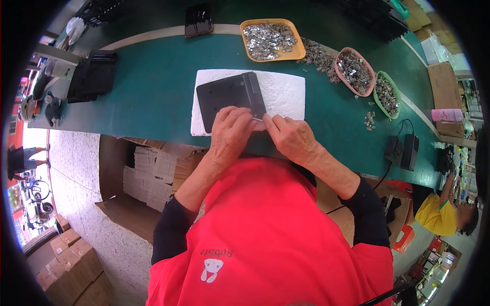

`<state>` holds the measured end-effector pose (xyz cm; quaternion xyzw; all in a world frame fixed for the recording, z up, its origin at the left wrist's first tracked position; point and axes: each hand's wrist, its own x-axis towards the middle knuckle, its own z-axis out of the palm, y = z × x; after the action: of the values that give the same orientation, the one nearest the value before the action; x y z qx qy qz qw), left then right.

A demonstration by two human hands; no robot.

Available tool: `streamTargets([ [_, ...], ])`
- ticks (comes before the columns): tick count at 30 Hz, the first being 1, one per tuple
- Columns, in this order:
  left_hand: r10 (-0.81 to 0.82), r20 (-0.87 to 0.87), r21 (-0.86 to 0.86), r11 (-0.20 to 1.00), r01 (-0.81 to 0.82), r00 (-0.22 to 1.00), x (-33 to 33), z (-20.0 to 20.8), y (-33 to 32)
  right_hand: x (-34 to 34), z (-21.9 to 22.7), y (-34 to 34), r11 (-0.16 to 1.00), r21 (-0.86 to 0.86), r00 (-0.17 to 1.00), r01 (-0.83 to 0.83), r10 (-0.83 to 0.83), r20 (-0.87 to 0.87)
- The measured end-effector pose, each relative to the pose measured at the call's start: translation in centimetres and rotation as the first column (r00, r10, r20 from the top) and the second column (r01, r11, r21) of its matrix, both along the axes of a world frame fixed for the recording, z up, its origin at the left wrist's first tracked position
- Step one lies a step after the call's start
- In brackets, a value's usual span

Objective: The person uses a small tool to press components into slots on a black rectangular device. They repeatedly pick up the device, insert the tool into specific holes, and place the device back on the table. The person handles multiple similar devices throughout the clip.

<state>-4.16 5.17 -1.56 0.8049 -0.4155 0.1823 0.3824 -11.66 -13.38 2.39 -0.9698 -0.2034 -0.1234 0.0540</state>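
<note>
A flat black plastic housing [224, 96] with a raised strip along its right side lies tilted on a white foam block [287, 91]. My left hand [230, 133] is closed at the housing's near edge, its fingers curled against the plastic. Opposite it, my right hand [295, 136] pinches at the housing's near right corner. Between the two sets of fingertips shows a small, thin, shiny piece [258, 119], mostly covered by the fingers. Its exact shape is too small to tell.
Small metal clips fill a yellow tray [247, 47], a pink basket [371, 87] and a green basket [377, 98]; a loose heap [319, 57] lies between. Black housings [94, 75] stand at left, a black adapter [410, 152] at right. Below is an open carton [113, 171].
</note>
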Motion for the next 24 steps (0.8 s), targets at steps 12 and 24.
streamTargets([
  [12,0.106,-0.040,0.072,0.992,-0.103,0.994,-0.6,1.1,-1.2,2.6,-0.7,-0.6,-0.033,0.990,0.981,0.136,-0.134,-0.139],
  [24,0.147,-0.042,0.034,0.989,-0.145,0.988,-0.6,0.5,-1.3,1.8,1.8,-2.0,0.764,0.610,0.971,0.210,-0.236,-0.040],
])
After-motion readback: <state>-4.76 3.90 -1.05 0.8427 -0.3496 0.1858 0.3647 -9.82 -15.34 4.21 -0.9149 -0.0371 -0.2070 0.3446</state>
